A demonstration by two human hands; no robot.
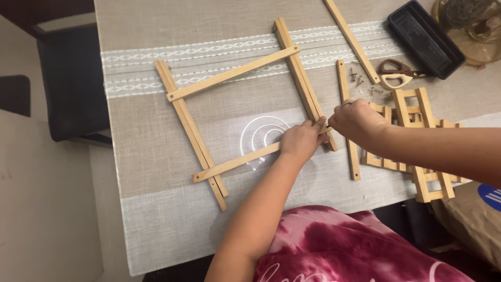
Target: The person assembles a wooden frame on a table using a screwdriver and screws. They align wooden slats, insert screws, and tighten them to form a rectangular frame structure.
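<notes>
Fingers (318, 124) of both hands apparently pinch the wooden frame (245, 109).

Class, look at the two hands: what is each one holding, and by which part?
Both hands, left hand and right hand, pinch the wooden frame at its near-right corner joint; whether the right fingertips grip something small cannot be told.

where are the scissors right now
In the head view, the scissors lie on the table at upper right, just left of the black tray, beside loose screws and above the right hand.
</notes>
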